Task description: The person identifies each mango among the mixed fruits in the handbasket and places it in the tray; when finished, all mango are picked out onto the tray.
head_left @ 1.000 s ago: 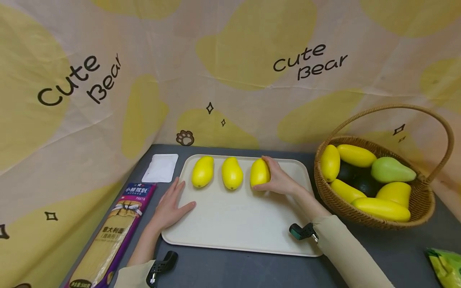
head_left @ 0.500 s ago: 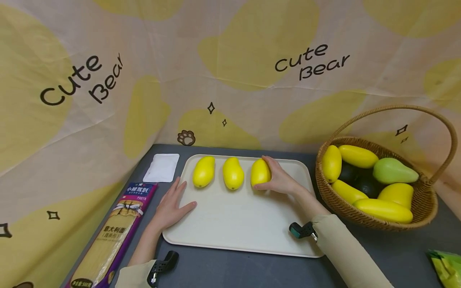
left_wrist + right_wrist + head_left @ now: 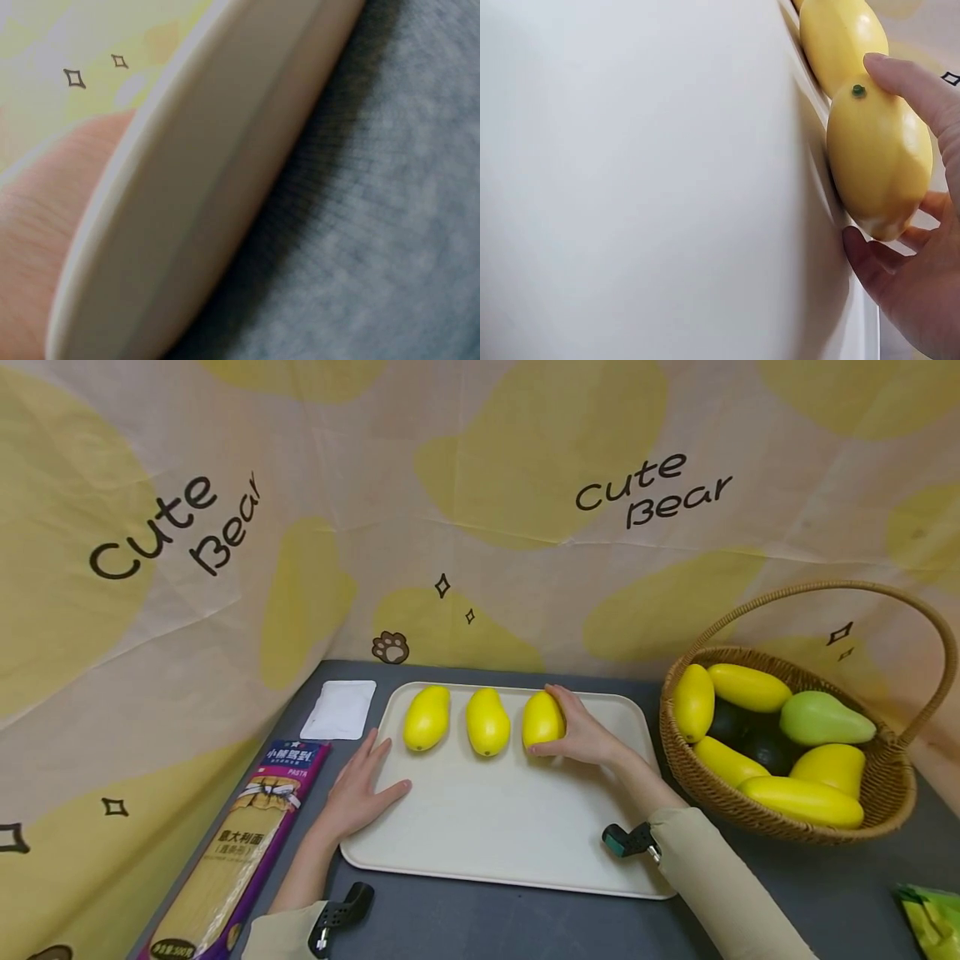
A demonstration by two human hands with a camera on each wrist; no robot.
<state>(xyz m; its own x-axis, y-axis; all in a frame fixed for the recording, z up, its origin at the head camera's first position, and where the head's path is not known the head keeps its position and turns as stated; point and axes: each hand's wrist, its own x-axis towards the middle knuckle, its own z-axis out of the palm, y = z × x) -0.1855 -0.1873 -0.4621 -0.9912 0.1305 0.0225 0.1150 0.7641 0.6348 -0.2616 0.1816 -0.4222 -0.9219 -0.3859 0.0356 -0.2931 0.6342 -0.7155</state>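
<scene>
Three yellow toy mangoes form a row along the far side of a cream tray (image 3: 495, 827): a left mango (image 3: 427, 718), a middle mango (image 3: 487, 722) and a right mango (image 3: 542, 720). My right hand (image 3: 581, 731) grips the right mango, thumb on its near end and fingers around its far side. Up close in the right wrist view, that mango (image 3: 877, 157) shows a green stem dot. My left hand (image 3: 362, 793) rests on the tray's left rim with fingers spread and thumb pointing inward. The tray's pale edge (image 3: 202, 165) hides most of that hand in the left wrist view.
At the right, a wicker basket (image 3: 686, 785) with a tall handle holds several yellow fruits, a green pear (image 3: 825, 717) and dark round produce. Left of the tray lie a pasta pack (image 3: 240, 852) and a white packet (image 3: 339, 710). A green bag (image 3: 933, 918) sits at lower right.
The head view has shifted a little, so the basket and tray appear slightly further right. Both hands keep their places on the tray and mango.
</scene>
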